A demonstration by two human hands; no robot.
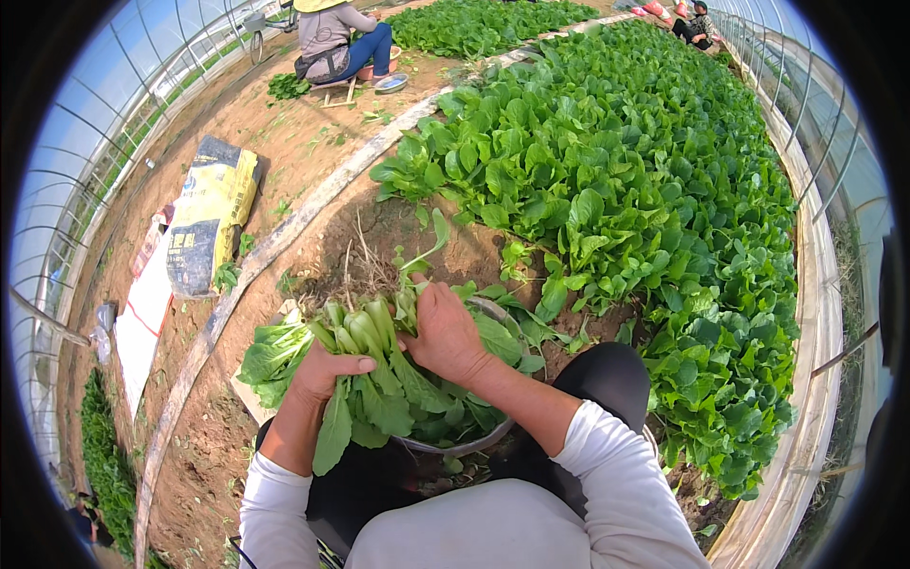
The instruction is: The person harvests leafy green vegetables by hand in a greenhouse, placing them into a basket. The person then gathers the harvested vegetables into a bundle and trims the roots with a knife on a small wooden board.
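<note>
My left hand [328, 371] grips a bunch of leafy greens [373, 334], its thumb across the pale stems. The roots, with soil on them, point away from me and the leaves hang towards my lap. At the bunch's right side, my right hand [444, 327] is closed around the stems of a few more greens, with one thin leafy stalk sticking up above the fingers. Below both hands, a round basin [490, 442] between my knees holds loose green leaves. More cut greens [274, 359] lie left of my left hand, on a pale surface partly hidden beneath them.
A dense bed of growing greens [625, 178] fills the right side. A pale edging strip [234, 284] runs along the left, beyond it a yellow and black printed sack [213, 217] and a white sheet [144, 327]. A person [341, 43] sits on a low stool; another person [697, 28] is far right.
</note>
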